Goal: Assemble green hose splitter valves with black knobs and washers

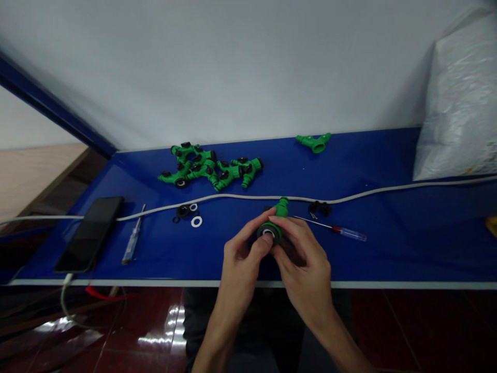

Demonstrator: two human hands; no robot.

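Both hands hold a green hose splitter (281,207) above the front of the blue table. Its round black collar, with a white ring inside, faces me. My left hand (244,248) grips the left side, the thumb pressed into the collar opening. On the right side, the fingers of my right hand (305,246) are closed round the green body, hiding part of it. Just right of it lies a screwdriver (349,233) with a clear and red handle. Small black parts (320,208) and tiny screws sit behind that. To the left are a white washer (196,221) and a black ring (183,211).
Several green splitters with black valves (202,168) are heaped at the back left; a bare green Y-piece (315,144) lies near the wall. A white cable (248,197) crosses the blue table (396,233). Left are a phone (89,235) and second screwdriver (132,241); right, a plastic bag (460,98).
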